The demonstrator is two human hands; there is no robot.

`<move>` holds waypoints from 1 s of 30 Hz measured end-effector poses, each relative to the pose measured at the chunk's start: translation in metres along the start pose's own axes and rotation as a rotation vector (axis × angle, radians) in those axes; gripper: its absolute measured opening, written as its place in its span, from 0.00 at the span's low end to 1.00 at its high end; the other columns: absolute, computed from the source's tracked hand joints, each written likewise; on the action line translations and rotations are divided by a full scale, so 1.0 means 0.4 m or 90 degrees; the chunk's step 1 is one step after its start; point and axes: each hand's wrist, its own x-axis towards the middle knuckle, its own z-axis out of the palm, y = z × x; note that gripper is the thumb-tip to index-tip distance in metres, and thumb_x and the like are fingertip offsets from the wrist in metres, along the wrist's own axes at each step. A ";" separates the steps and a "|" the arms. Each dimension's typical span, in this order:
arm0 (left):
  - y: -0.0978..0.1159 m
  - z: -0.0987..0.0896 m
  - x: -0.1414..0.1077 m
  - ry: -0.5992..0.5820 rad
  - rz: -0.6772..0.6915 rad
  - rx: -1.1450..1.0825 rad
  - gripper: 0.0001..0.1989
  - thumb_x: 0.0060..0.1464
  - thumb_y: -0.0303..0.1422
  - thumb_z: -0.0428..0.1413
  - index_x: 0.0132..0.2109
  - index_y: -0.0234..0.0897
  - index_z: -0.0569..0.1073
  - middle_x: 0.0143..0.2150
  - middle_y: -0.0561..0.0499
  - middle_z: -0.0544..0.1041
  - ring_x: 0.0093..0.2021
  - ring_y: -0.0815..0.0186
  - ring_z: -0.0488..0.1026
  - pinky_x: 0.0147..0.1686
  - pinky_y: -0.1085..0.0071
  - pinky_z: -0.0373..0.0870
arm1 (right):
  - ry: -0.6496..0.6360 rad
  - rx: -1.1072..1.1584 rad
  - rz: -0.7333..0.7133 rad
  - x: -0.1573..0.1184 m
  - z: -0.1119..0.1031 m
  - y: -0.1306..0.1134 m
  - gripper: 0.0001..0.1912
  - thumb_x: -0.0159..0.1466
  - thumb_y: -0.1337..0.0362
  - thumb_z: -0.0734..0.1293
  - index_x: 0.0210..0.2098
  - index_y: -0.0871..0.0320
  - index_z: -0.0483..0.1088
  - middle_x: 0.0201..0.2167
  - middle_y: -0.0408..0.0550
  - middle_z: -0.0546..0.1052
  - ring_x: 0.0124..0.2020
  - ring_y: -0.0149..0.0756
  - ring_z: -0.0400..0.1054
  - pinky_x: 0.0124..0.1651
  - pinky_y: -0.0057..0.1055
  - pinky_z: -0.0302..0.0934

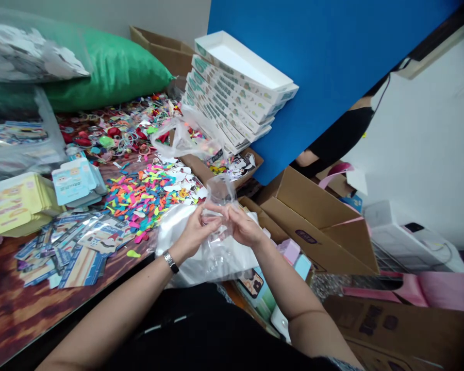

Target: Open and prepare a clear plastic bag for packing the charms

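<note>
- Clear plastic bag [218, 206]: thin, creased; gathered between the hands, upper part rising toward 12 o'clock.
- Left hand [193, 232]: closed narrowly, pinching the bag.
- Right hand [245, 226]: closed narrowly, pinching the bag beside the left.
- White plastic sheeting [185, 252]: directly beneath both hands.
- Loose balloons [147, 198]: 10 o'clock, near.
- Cardboard carton [313, 226]: 2 o'clock, flaps raised.
- Wood-grain table edge [73, 293]: 8 o'clock.

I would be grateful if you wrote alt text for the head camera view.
A person's left hand and right hand pinch a clear plastic bag over a wood-patterned table strewn with colourful balloons and card packets, beside stacked white boxes.
</note>
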 end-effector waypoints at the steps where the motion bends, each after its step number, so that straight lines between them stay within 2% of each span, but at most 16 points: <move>1: -0.009 0.001 0.006 0.006 -0.006 0.002 0.24 0.44 0.43 0.66 0.45 0.36 0.71 0.36 0.50 0.76 0.32 0.68 0.74 0.30 0.74 0.70 | 0.020 -0.028 -0.005 0.001 -0.005 -0.002 0.20 0.62 0.46 0.66 0.31 0.57 0.60 0.59 0.53 0.68 0.51 0.43 0.72 0.30 0.32 0.74; 3: -0.032 -0.008 0.013 0.028 -0.020 0.014 0.20 0.44 0.42 0.65 0.39 0.34 0.70 0.27 0.54 0.73 0.24 0.73 0.68 0.24 0.78 0.64 | 0.075 -0.094 -0.022 0.001 -0.022 -0.008 0.19 0.63 0.47 0.65 0.31 0.58 0.61 0.61 0.53 0.66 0.46 0.40 0.74 0.28 0.28 0.73; 5: -0.051 -0.026 0.014 0.053 -0.025 0.029 0.19 0.43 0.40 0.66 0.38 0.34 0.70 0.23 0.57 0.69 0.20 0.75 0.64 0.21 0.79 0.60 | 0.115 -0.144 -0.032 0.000 -0.042 -0.010 0.20 0.64 0.48 0.64 0.30 0.59 0.60 0.61 0.55 0.65 0.41 0.36 0.76 0.26 0.25 0.71; 9: -0.062 -0.059 0.008 0.083 -0.033 0.065 0.22 0.40 0.34 0.65 0.43 0.34 0.68 0.24 0.58 0.70 0.22 0.73 0.67 0.24 0.77 0.64 | 0.132 -0.156 -0.028 0.001 -0.061 0.001 0.21 0.64 0.46 0.64 0.31 0.58 0.59 0.56 0.56 0.71 0.34 0.33 0.77 0.22 0.21 0.66; 15: -0.068 -0.071 0.000 0.091 -0.040 0.112 0.28 0.38 0.27 0.58 0.50 0.35 0.64 0.28 0.55 0.74 0.27 0.68 0.71 0.29 0.72 0.69 | 0.134 -0.151 -0.034 0.005 -0.051 0.003 0.22 0.63 0.44 0.63 0.32 0.57 0.57 0.53 0.55 0.73 0.30 0.32 0.77 0.16 0.18 0.56; 18: -0.055 -0.071 -0.014 0.127 -0.018 0.136 0.28 0.43 0.30 0.57 0.54 0.37 0.62 0.35 0.51 0.74 0.33 0.65 0.73 0.34 0.68 0.71 | 0.133 -0.162 -0.053 0.002 -0.047 -0.005 0.22 0.64 0.44 0.61 0.33 0.57 0.57 0.53 0.55 0.74 0.28 0.31 0.76 0.16 0.18 0.54; 19: -0.043 -0.069 -0.021 0.153 0.020 0.172 0.28 0.46 0.31 0.57 0.55 0.39 0.62 0.41 0.48 0.74 0.38 0.63 0.73 0.37 0.66 0.72 | 0.132 -0.174 -0.057 0.001 -0.045 -0.007 0.22 0.64 0.44 0.61 0.33 0.57 0.57 0.53 0.55 0.74 0.28 0.31 0.76 0.17 0.18 0.54; 21: -0.008 -0.064 -0.035 0.167 0.155 0.299 0.25 0.52 0.34 0.56 0.58 0.43 0.64 0.53 0.44 0.70 0.51 0.59 0.70 0.44 0.63 0.71 | 0.119 -0.199 -0.048 0.002 -0.038 -0.010 0.22 0.65 0.43 0.60 0.33 0.57 0.57 0.53 0.55 0.74 0.29 0.31 0.76 0.17 0.18 0.54; 22: 0.010 -0.061 -0.040 0.128 0.241 0.372 0.23 0.54 0.34 0.55 0.57 0.44 0.67 0.58 0.44 0.68 0.56 0.57 0.67 0.48 0.61 0.70 | 0.107 -0.206 -0.040 0.003 -0.033 -0.012 0.22 0.64 0.43 0.60 0.33 0.56 0.57 0.52 0.54 0.74 0.28 0.30 0.76 0.17 0.18 0.53; 23: 0.027 -0.060 -0.043 0.053 0.313 0.437 0.20 0.54 0.34 0.55 0.55 0.45 0.70 0.60 0.44 0.67 0.59 0.56 0.64 0.53 0.58 0.66 | 0.095 -0.207 -0.032 0.006 -0.026 -0.013 0.22 0.64 0.42 0.60 0.34 0.56 0.57 0.51 0.54 0.75 0.27 0.29 0.75 0.17 0.18 0.52; 25: 0.046 -0.059 -0.042 -0.113 0.401 0.524 0.18 0.53 0.35 0.57 0.53 0.44 0.73 0.57 0.45 0.70 0.59 0.54 0.64 0.59 0.56 0.60 | 0.076 -0.190 -0.025 0.013 -0.011 -0.019 0.22 0.64 0.42 0.61 0.34 0.56 0.58 0.48 0.52 0.77 0.22 0.25 0.71 0.16 0.18 0.48; 27: 0.041 -0.064 -0.033 -0.232 0.414 0.572 0.18 0.52 0.37 0.59 0.51 0.43 0.74 0.52 0.45 0.75 0.54 0.53 0.67 0.58 0.55 0.59 | 0.060 -0.176 -0.030 0.021 0.004 -0.028 0.22 0.63 0.43 0.61 0.33 0.56 0.58 0.48 0.50 0.77 0.17 0.21 0.66 0.15 0.19 0.47; 30: 0.003 -0.074 -0.021 -0.304 0.365 0.621 0.18 0.51 0.41 0.60 0.49 0.43 0.76 0.46 0.44 0.77 0.51 0.52 0.67 0.55 0.55 0.59 | 0.042 -0.197 -0.031 0.028 0.016 -0.042 0.22 0.64 0.43 0.61 0.33 0.56 0.59 0.50 0.49 0.76 0.15 0.19 0.61 0.15 0.20 0.49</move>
